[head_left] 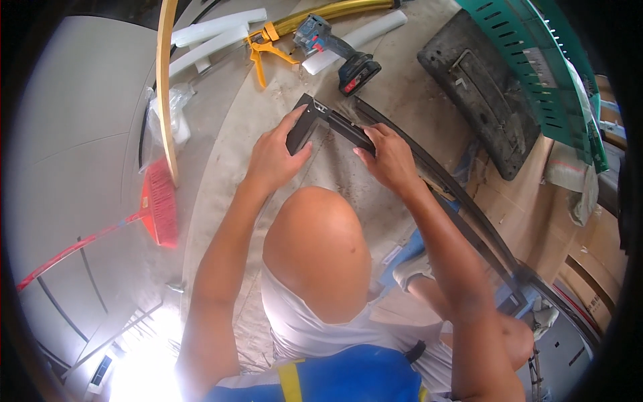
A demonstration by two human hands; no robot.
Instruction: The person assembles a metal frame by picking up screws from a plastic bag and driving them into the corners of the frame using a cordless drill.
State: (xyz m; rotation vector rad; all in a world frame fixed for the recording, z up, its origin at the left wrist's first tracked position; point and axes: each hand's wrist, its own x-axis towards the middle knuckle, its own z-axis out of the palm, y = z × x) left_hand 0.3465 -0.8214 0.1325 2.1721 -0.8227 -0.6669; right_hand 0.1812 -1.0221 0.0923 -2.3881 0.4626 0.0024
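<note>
My left hand [273, 157] is closed around a short black metal profile [303, 126], thumb on one side and fingers on the other. My right hand [388, 157] grips a second black profile [349, 128] near its lower right end. The two profiles meet at an angle above my raised knee, and a silvery corner piece [320, 106] shows where they come together. Whether they are fully joined I cannot tell. Just beyond them a blue and black cordless drill [335, 52] lies on the covered floor.
A yellow caulking gun [265, 47] lies beside white foam strips [218, 41]. Long black frame bars [462, 201] run along my right. Farther right are a dark panel [479, 94] and a green slotted crate [529, 60]. A red broom [159, 204] and a wooden strip [164, 94] are at left.
</note>
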